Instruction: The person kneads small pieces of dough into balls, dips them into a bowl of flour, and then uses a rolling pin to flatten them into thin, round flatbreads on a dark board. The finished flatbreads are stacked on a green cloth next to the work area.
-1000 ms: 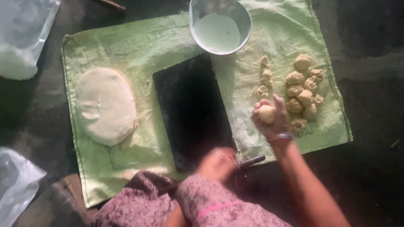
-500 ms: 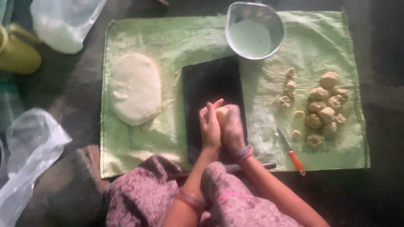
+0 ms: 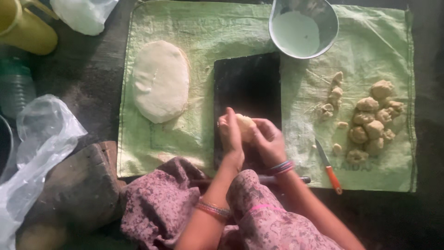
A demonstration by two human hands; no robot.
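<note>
Head view: left hand (image 3: 231, 136) and right hand (image 3: 268, 141) are cupped toward each other over the near half of the black board (image 3: 249, 83); a pale dough ball (image 3: 244, 126) sits between them, gripped at the fingertips and partly covered, so how far round it is cannot be told; both hands are closed on it, not spread.

Judgement on the shaping in hand: even pressure from both palms, turning the ball so no seam stays on one side; keeping it above the board means a slip lands on a firm surface.

Surroundings: the board lies on a green woven cloth (image 3: 194, 28); a flattened oval of dough (image 3: 160, 81) rests on the cloth left of the board, apart from the hands; a metal bowl (image 3: 329, 18) holding white powder stands at the board's far right corner; a cluster of small dough lumps (image 3: 374, 120) lies on the cloth to the right, well apart from the hands; an orange-handled knife (image 3: 329, 167) lies near the right wrist; clear plastic bags (image 3: 41, 139) lie at far left.
</note>
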